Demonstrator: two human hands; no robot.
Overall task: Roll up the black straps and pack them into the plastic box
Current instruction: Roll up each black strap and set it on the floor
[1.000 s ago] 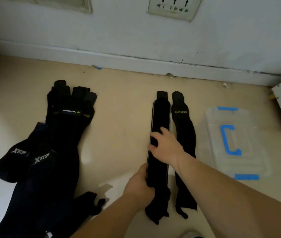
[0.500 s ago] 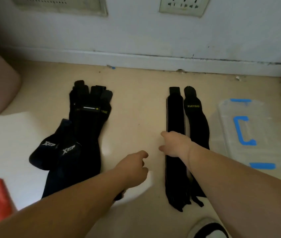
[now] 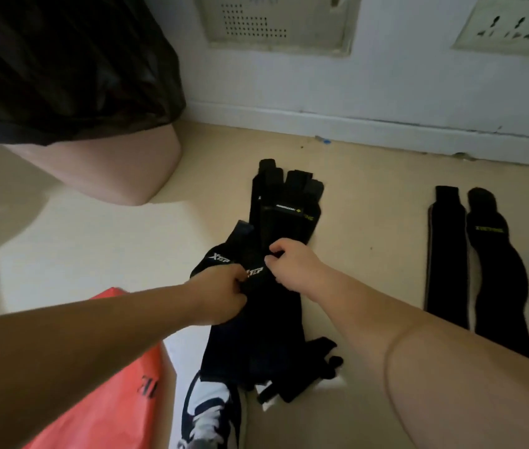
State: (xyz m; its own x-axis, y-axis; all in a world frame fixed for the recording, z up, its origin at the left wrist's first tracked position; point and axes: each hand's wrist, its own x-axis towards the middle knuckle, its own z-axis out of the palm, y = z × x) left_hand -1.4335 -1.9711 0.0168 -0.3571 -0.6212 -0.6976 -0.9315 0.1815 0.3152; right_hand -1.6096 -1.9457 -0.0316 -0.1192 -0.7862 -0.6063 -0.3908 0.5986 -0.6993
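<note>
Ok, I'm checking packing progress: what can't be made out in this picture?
Head view only.
Plastic box: outside the frame.
Pile of black straps: count unclear, dark layers overlap.
Two flat straps: near ends hidden by the right forearm.
Left hand: which strap its fingers grip, hidden by the hand itself.

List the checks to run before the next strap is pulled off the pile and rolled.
1. Left hand grips the strap pile: ok.
2. Right hand pinches the pile's fabric: ok.
3. Both hands hold the same strap: cannot tell.
4. Plastic box in view: not ok, out of frame.
5. Flat straps at right lie apart from the pile: ok.
6. Shoe clear of the pile's near end: cannot tell.
</note>
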